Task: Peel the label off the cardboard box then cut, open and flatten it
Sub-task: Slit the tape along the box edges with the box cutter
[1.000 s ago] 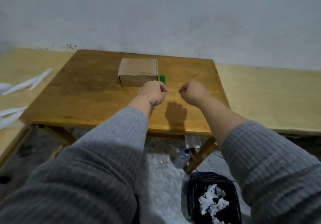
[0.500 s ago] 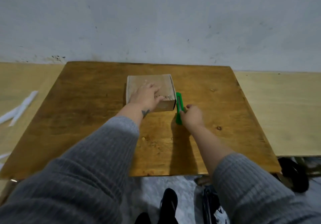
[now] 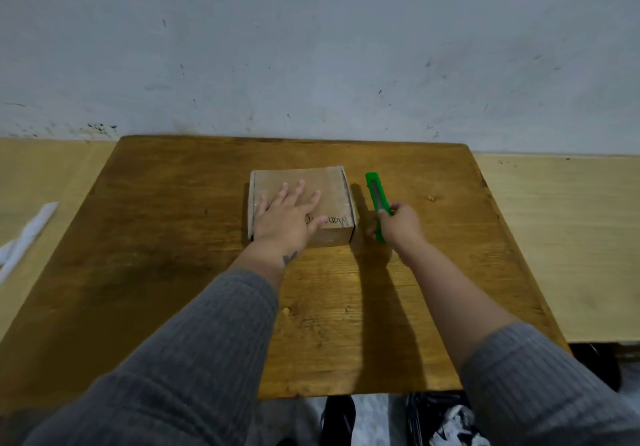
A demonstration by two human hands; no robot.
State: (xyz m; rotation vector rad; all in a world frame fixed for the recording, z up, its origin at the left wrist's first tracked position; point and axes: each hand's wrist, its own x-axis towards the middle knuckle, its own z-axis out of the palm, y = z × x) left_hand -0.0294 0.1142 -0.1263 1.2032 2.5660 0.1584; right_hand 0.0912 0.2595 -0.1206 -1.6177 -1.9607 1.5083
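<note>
A small brown cardboard box [image 3: 330,186] lies closed on the wooden table [image 3: 173,238], with dark print along its near right top edge. My left hand [image 3: 287,217] rests flat on the box's top, fingers spread. Just right of the box is a green utility knife [image 3: 375,193], pointing away from me. My right hand [image 3: 400,226] is closed around the knife's near end. I cannot make out a label on the box.
A pale wooden bench [image 3: 561,238] runs behind and beside the table on the right and left. White strips [image 3: 24,238] lie on the left bench. A black bin with white scraps [image 3: 446,425] stands on the floor below the table's near edge.
My left hand has spread flat over the box top. My right hand has closed on the green knife and lifted its near end; the view has moved closer.
</note>
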